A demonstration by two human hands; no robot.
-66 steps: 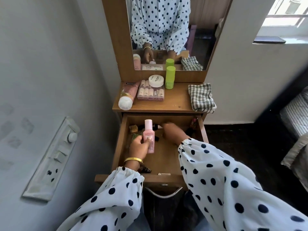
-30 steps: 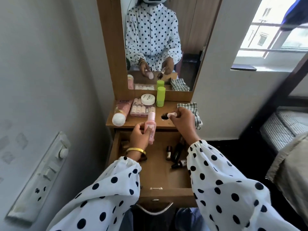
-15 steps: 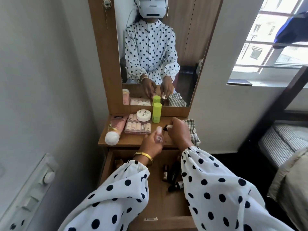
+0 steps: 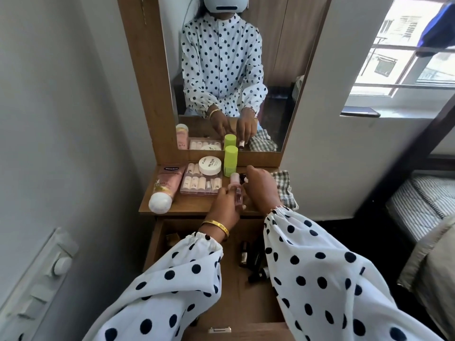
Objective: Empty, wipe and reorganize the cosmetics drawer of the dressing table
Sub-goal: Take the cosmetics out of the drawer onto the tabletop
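My left hand (image 4: 225, 205) grips a pink bottle (image 4: 236, 190) upright on the dressing table top (image 4: 197, 205), just right of the clear box of small tubes (image 4: 200, 182). My right hand (image 4: 262, 189) holds a small dark bottle (image 4: 242, 178) next to the pink one, in front of the green bottle (image 4: 230, 161). The open drawer (image 4: 236, 279) below holds a few dark bottles (image 4: 253, 262), partly hidden by my sleeves.
A white round jar (image 4: 210, 165) lies on the tube box. A pink tube (image 4: 163, 190) lies at the top's left. A checked cloth (image 4: 285, 190) sits at the right. The mirror (image 4: 234, 70) stands behind. A switch panel (image 4: 37, 286) is on the left wall; a bed (image 4: 423, 200) is at right.
Both hands rose out of the drawer and moved forward over the table top, carrying the pink bottle and the small dark bottle. The pink bottle now stands on the top.
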